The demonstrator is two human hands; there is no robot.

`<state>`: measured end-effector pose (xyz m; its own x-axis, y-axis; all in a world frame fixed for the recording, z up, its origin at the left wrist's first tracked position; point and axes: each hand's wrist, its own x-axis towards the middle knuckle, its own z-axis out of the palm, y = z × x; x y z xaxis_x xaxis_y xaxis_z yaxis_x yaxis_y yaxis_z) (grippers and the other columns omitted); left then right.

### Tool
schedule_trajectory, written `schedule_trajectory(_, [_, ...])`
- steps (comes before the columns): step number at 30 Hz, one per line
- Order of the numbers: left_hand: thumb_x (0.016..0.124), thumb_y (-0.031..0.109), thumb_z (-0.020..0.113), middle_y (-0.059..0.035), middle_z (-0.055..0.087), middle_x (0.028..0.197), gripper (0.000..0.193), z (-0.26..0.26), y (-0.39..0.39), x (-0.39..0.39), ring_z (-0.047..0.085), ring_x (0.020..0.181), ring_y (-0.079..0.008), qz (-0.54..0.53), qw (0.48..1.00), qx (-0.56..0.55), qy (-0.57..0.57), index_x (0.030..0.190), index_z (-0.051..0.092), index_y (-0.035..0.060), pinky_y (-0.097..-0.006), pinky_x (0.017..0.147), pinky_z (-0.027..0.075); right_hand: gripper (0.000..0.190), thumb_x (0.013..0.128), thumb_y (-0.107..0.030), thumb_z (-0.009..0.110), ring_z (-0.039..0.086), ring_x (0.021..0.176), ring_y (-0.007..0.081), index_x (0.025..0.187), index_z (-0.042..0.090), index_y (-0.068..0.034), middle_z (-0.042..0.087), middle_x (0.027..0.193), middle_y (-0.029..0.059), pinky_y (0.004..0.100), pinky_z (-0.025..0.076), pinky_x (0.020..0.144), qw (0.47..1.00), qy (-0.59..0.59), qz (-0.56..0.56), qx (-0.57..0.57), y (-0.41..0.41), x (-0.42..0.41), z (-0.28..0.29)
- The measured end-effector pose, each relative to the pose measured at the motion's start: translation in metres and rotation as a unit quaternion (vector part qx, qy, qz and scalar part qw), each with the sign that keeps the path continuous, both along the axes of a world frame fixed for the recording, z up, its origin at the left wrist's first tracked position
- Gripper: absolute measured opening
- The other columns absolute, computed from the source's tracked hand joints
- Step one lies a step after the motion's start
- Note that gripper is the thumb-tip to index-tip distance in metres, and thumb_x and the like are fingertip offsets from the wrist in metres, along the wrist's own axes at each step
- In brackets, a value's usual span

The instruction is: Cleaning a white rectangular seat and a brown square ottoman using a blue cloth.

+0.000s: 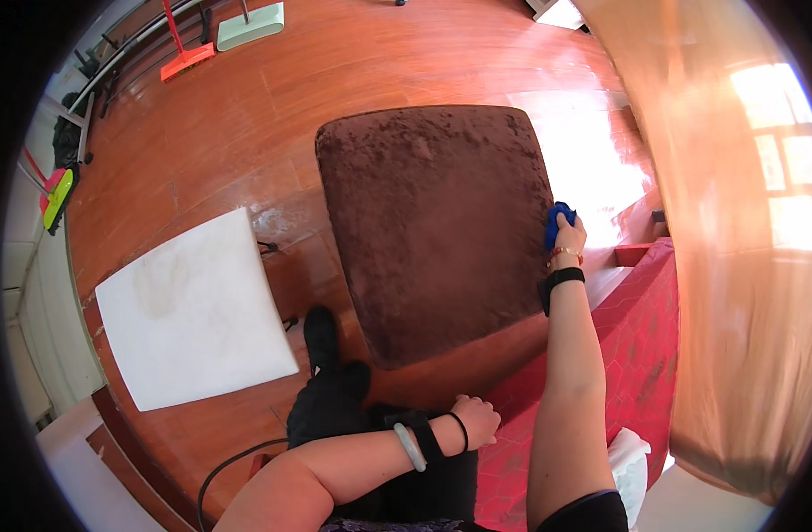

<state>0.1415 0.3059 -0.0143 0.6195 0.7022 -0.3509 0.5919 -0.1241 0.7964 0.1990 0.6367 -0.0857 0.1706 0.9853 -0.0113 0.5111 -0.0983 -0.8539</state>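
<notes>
A large square plush surface [439, 233], dark brown like a padded stool or ottoman top, stands before me. At its right edge my right hand [569, 233] grips a crumpled blue cloth [560, 226] that touches the side. My left hand [478, 420] is loosely curled beside my knee, over the near edge of a red patterned cover [512, 459]. Nothing shows in its fingers, though its palm is hidden. Black straps circle both wrists.
To the left, a white square seat [196, 312] bears a faint brown stain. My black shoe [321, 336] is between it and the plush surface. A gold curtain [705, 266] hangs on the right. A red broom [188, 61] and a pale green dustpan [252, 28] stand at the far left.
</notes>
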Motion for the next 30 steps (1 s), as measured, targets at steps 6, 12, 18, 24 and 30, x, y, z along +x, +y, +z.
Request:
schedule_trajectory(6, [0.074, 0.036, 0.060, -0.0117, 0.058, 0.091, 0.033, 0.000, 0.001, 0.002, 0.056, 0.089, -0.0277, 0.001, 1.000, -0.001, -0.018, 0.089, 0.058, 0.0070, -0.0416, 0.073, 0.044, 0.033, 0.075, -0.008, 0.060, 0.057, 0.085, 0.0216, 0.105, 0.055, 0.005, 0.061, 0.095, 0.0141, 0.0291, 0.043, 0.078, 0.995, -0.035, 0.082, 0.047, 0.007, -0.042, 0.000])
schedule_trajectory(12, [0.073, 0.036, 0.061, -0.0114, 0.058, 0.090, 0.033, -0.002, 0.001, 0.006, 0.056, 0.089, -0.0273, 0.007, 1.000, 0.009, -0.025, 0.089, 0.058, 0.0075, -0.0421, 0.072, 0.044, 0.030, 0.073, -0.005, 0.061, 0.056, 0.092, 0.0221, 0.103, 0.057, -0.001, 0.059, 0.100, 0.0121, 0.0291, 0.041, 0.084, 0.968, -0.037, 0.228, 0.099, -0.019, -0.085, -0.002])
schedule_trajectory(18, [0.072, 0.038, 0.061, -0.0107, 0.058, 0.090, 0.035, -0.003, 0.000, 0.008, 0.057, 0.087, -0.0267, 0.006, 1.000, 0.014, -0.020, 0.088, 0.059, 0.0073, -0.0427, 0.072, 0.044, 0.032, 0.066, 0.001, 0.063, 0.049, 0.106, 0.0255, 0.097, 0.058, -0.005, 0.056, 0.105, 0.0107, 0.0325, 0.038, 0.091, 0.891, -0.052, 0.408, 0.193, -0.093, -0.154, -0.005])
schedule_trajectory(24, [0.072, 0.038, 0.061, -0.0076, 0.059, 0.097, 0.033, 0.005, 0.003, 0.007, 0.055, 0.094, -0.0248, -0.008, 1.000, -0.027, 0.002, 0.092, 0.063, 0.0120, -0.0465, 0.078, 0.039, 0.034, 0.062, 0.005, 0.064, 0.048, 0.107, 0.0268, 0.094, 0.058, -0.004, 0.056, 0.105, 0.0109, 0.0331, 0.038, 0.092, 0.848, 0.032, 0.510, 0.138, -0.165, -0.190, 0.004])
schedule_trajectory(30, [0.071, 0.042, 0.061, -0.0097, 0.058, 0.088, 0.039, 0.003, -0.001, 0.004, 0.057, 0.085, -0.0247, -0.002, 1.000, 0.026, 0.001, 0.088, 0.063, 0.0071, -0.0412, 0.070, 0.043, 0.027, 0.076, 0.001, 0.057, 0.052, 0.097, 0.0140, 0.103, 0.056, -0.002, 0.056, 0.106, 0.0071, 0.0273, 0.041, 0.086, 0.765, 0.189, 0.579, -0.210, -0.202, -0.202, 0.036])
